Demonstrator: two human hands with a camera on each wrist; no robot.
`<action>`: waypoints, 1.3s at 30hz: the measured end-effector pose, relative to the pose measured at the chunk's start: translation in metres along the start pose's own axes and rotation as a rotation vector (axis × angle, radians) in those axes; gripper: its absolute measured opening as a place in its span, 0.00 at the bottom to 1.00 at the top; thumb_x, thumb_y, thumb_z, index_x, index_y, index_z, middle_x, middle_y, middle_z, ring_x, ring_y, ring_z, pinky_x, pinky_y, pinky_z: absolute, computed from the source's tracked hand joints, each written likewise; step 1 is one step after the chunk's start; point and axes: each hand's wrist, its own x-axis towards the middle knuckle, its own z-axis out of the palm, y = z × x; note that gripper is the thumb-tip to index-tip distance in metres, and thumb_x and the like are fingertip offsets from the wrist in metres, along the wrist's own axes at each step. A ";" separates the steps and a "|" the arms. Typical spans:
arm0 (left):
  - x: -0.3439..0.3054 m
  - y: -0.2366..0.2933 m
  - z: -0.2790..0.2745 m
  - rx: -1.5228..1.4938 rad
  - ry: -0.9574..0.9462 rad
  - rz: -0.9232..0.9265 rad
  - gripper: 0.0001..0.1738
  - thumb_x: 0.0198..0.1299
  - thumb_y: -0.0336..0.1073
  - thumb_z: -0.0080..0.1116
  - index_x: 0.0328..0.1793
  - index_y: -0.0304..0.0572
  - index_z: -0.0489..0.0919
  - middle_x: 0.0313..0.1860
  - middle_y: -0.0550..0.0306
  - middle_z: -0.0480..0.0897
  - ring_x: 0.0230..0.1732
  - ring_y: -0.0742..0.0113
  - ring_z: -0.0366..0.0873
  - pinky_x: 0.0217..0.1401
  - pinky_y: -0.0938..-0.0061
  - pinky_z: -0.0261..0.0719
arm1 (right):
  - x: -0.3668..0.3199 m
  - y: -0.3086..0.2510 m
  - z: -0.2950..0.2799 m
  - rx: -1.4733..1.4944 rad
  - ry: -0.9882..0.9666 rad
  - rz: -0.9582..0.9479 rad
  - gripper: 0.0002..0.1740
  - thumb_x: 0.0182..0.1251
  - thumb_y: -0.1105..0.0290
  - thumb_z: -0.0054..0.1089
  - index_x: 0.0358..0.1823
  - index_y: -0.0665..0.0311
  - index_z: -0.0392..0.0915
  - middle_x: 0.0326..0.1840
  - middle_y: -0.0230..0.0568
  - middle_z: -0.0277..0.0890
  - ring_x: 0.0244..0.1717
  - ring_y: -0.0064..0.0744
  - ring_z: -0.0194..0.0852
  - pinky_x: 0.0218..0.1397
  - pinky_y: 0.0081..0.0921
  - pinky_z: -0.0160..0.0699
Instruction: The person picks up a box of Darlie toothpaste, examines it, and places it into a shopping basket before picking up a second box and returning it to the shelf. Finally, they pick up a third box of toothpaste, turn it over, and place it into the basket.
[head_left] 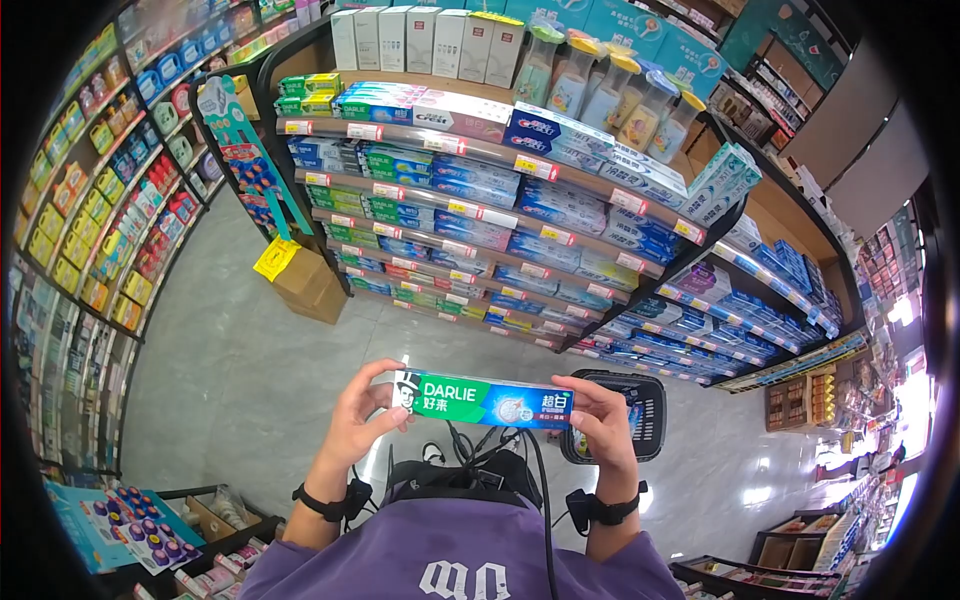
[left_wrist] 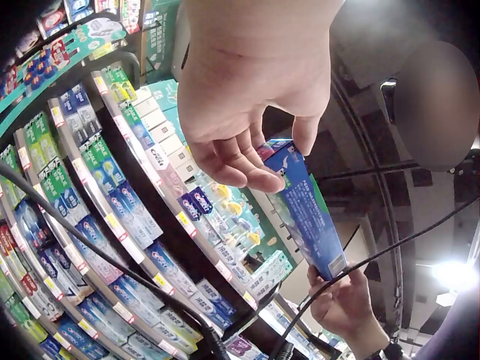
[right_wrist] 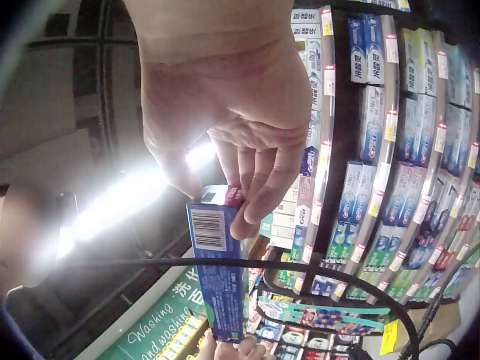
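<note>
A long green and blue DARLIE toothpaste box (head_left: 490,400) is held level in front of the body, its printed front toward the head camera. The left hand (head_left: 362,415) pinches its left end between thumb and fingers, and the right hand (head_left: 603,420) pinches the right end. In the left wrist view the left hand (left_wrist: 255,97) grips the near end of the box (left_wrist: 306,214), with the right hand (left_wrist: 345,304) at the far end. The right wrist view shows the right hand (right_wrist: 225,112) holding the end beside a barcode on the box (right_wrist: 217,262).
Shelves of toothpaste boxes (head_left: 470,190) stand ahead, with pale boxes and capped bottles on top. A black basket (head_left: 650,420) sits on the floor at the right. A cardboard carton (head_left: 308,285) stands by the shelf's left end. Black cables (head_left: 545,480) hang before the body.
</note>
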 end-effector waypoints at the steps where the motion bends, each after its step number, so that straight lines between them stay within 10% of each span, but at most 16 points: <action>1: 0.000 0.000 0.000 -0.001 0.002 -0.002 0.33 0.64 0.29 0.67 0.74 0.38 0.66 0.48 0.49 0.86 0.44 0.65 0.84 0.42 0.70 0.83 | 0.000 0.000 0.000 -0.003 0.000 0.002 0.32 0.64 0.70 0.65 0.68 0.79 0.73 0.52 0.53 0.86 0.45 0.33 0.88 0.47 0.30 0.88; 39: -0.004 0.000 0.000 -0.011 0.012 -0.013 0.33 0.65 0.28 0.66 0.74 0.39 0.66 0.48 0.49 0.85 0.44 0.65 0.84 0.42 0.70 0.84 | -0.002 -0.003 0.005 -0.016 -0.009 0.044 0.32 0.65 0.67 0.65 0.69 0.78 0.73 0.46 0.50 0.87 0.40 0.32 0.87 0.44 0.28 0.85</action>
